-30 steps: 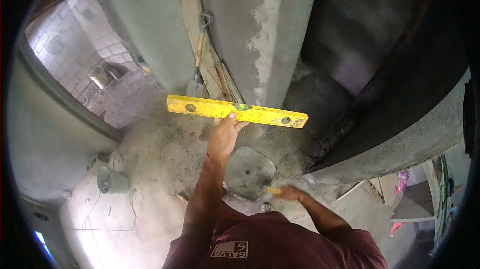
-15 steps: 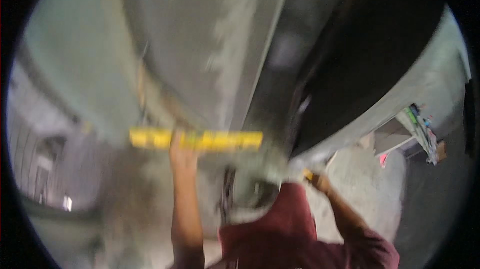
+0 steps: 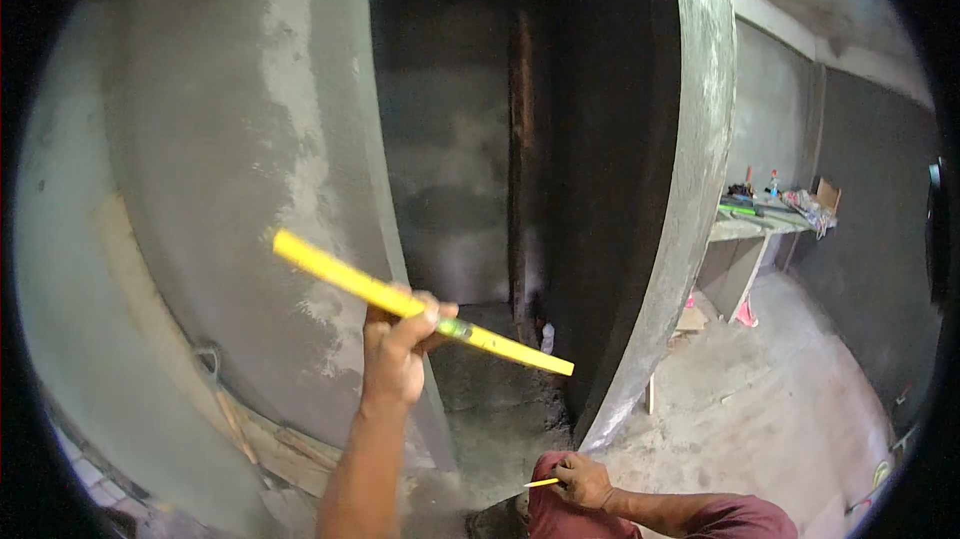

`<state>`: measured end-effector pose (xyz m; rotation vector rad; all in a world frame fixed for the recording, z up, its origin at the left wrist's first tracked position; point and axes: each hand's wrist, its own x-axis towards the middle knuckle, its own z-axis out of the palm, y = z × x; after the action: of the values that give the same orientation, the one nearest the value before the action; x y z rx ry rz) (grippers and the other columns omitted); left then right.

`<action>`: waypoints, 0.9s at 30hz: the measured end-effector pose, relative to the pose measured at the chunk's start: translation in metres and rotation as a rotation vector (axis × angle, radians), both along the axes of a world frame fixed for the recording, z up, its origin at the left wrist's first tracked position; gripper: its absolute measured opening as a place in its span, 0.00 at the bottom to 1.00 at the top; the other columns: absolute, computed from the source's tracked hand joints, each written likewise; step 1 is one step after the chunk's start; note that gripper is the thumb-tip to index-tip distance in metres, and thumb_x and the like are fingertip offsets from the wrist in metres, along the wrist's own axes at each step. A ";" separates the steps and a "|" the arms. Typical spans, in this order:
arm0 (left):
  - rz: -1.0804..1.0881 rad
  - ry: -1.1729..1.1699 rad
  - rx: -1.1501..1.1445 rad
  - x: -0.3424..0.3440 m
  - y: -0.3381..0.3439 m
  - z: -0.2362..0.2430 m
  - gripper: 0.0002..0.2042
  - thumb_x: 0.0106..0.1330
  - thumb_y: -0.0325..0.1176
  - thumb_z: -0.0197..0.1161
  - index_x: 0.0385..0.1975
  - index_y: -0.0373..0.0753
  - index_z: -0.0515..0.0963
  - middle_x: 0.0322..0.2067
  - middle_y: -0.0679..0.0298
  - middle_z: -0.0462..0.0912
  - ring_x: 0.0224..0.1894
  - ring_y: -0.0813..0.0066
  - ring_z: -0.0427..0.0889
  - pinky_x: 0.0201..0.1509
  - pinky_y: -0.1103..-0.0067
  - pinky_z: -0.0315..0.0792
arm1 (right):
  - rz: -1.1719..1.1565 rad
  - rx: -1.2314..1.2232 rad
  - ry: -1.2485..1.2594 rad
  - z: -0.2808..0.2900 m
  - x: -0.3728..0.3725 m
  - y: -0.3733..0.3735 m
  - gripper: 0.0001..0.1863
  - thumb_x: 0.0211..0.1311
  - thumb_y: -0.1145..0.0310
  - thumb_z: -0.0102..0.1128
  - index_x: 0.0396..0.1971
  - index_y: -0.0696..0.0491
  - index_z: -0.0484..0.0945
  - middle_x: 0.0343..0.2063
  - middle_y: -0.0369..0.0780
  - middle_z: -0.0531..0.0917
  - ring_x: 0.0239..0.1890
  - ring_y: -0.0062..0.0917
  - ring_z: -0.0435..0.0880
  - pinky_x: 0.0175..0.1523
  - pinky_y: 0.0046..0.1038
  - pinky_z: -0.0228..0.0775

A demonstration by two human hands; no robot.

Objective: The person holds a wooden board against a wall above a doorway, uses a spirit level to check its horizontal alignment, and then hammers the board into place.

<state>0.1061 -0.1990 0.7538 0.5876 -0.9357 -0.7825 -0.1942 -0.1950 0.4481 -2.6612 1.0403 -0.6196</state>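
My left hand point(image 3: 393, 364) is raised in front of the doorway's left side, its fingers wrapped round a yellow spirit level point(image 3: 335, 271). The level tilts down to the right, and its green vial lies just right of my fingers. Low in the picture, close to my red shirt, my right hand point(image 3: 584, 483) is closed on a thin yellow pencil point(image 3: 542, 483) with its tip pointing left. Neither tool appears to touch the wall.
A plastered grey wall point(image 3: 215, 109) stands left of the dark doorway point(image 3: 445, 169), with a pale wall edge point(image 3: 690, 189) on its right. A long-handled tool point(image 3: 228, 409) leans at lower left. Farther right, a cluttered work table point(image 3: 745, 229) stands above the concrete floor point(image 3: 760, 389).
My view has swung up and steadied on the doorway. The level has gone from nearly horizontal to sloping down rightward. My right hand has come in and down, nearer my body.
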 end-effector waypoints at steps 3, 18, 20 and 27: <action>-0.097 -0.231 0.032 -0.004 -0.086 0.039 0.14 0.55 0.27 0.67 0.39 0.41 0.72 0.32 0.61 0.81 0.40 0.65 0.88 0.43 0.71 0.87 | 0.086 -0.003 0.006 -0.024 0.009 -0.029 0.10 0.54 0.58 0.67 0.33 0.45 0.81 0.35 0.39 0.78 0.43 0.38 0.79 0.43 0.40 0.74; 0.138 -0.540 0.061 0.116 -0.195 0.306 0.23 0.55 0.19 0.67 0.47 0.41 0.64 0.37 0.62 0.75 0.44 0.73 0.78 0.53 0.70 0.73 | -0.602 0.143 -0.495 0.191 0.030 -0.286 0.13 0.69 0.61 0.57 0.32 0.58 0.79 0.22 0.52 0.80 0.26 0.49 0.80 0.32 0.42 0.71; 0.126 -0.527 0.110 0.135 -0.193 0.325 0.24 0.55 0.18 0.66 0.48 0.42 0.63 0.37 0.62 0.75 0.44 0.73 0.78 0.53 0.69 0.73 | -0.531 0.080 -0.582 0.339 0.045 -0.351 0.12 0.67 0.66 0.58 0.29 0.61 0.77 0.24 0.49 0.80 0.27 0.40 0.82 0.34 0.36 0.72; 0.144 -0.485 0.171 0.160 -0.215 0.355 0.23 0.54 0.21 0.69 0.46 0.41 0.64 0.37 0.62 0.75 0.44 0.73 0.80 0.51 0.71 0.75 | 0.189 -0.261 -0.841 0.769 0.157 -0.372 0.14 0.63 0.62 0.61 0.35 0.59 0.83 0.32 0.45 0.87 0.34 0.29 0.87 0.41 0.29 0.77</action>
<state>0.2664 -0.4143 1.1086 1.0124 -1.2591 -0.6028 -0.0370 -0.5668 1.2166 -2.2304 0.4754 -1.7044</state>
